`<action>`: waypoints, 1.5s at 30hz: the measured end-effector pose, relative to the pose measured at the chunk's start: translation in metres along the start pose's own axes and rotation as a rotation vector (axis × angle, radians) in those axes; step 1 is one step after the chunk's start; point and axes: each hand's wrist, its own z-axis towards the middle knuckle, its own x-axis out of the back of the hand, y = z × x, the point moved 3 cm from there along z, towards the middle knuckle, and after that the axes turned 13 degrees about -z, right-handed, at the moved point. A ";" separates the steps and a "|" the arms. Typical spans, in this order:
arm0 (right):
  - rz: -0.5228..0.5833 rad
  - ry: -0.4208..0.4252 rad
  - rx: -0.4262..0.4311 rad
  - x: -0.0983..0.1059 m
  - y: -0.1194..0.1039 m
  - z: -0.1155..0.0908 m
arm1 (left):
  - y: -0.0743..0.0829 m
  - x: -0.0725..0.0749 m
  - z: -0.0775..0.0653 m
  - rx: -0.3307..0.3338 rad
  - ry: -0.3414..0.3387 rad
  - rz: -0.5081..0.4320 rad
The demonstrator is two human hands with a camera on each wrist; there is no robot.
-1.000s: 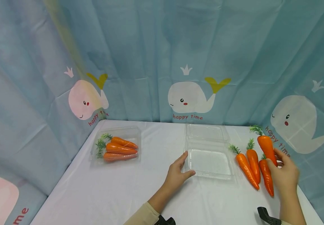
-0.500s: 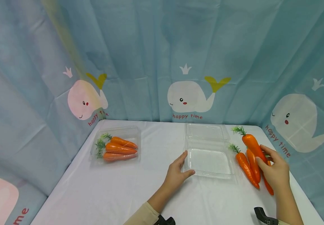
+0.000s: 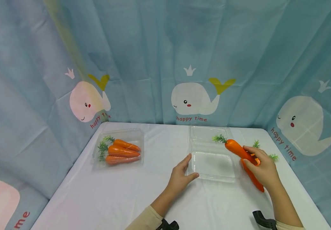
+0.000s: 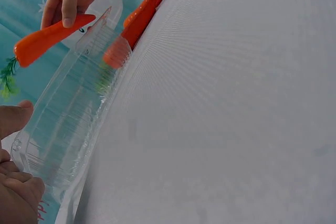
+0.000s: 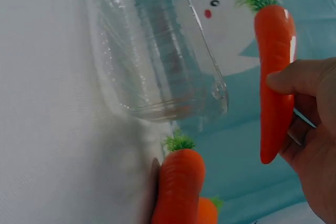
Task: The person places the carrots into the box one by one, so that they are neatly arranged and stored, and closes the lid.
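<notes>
My right hand (image 3: 262,166) pinches an orange carrot (image 3: 235,148) between thumb and fingers near its narrow end. The carrot is raised at a slant, its green top over the right part of an opened clear plastic clamshell box (image 3: 211,177). In the right wrist view, the held carrot (image 5: 275,40) is clear of the box's corner. Loose carrots (image 3: 252,177) lie right of the box, partly hidden under my right hand. My left hand (image 3: 179,179) rests against the box's left front corner, thumb and fingers spread; its fingertips touch the wall in the left wrist view.
On the left of the white table (image 3: 125,198) lies another clear plastic box (image 3: 138,135) holding several carrots (image 3: 123,151) with green tops. A blue curtain (image 3: 142,64) printed with whales stands along the back and both sides.
My right hand has carried the carrot leftward, from beyond the loose carrots to the box's right edge, tilting it further left. My left hand and the boxes have stayed put.
</notes>
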 end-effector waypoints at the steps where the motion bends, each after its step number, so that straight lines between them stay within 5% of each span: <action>1: -0.005 -0.004 0.024 -0.002 -0.001 0.000 | -0.001 0.000 0.000 -0.002 0.001 0.001; 9: 0.008 -0.073 0.198 -0.018 -0.012 0.005 | -0.001 0.005 0.001 0.015 0.021 0.006; 17: 0.038 -0.221 0.197 -0.031 -0.017 0.004 | -0.003 0.001 -0.002 0.028 0.020 -0.014; 28: -0.011 -0.164 0.413 -0.042 -0.030 0.011 | -0.001 0.001 0.001 -0.008 0.013 -0.005; 45: 0.013 -0.489 0.392 -0.056 -0.033 0.012 | -0.003 -0.001 0.001 -0.009 0.017 -0.006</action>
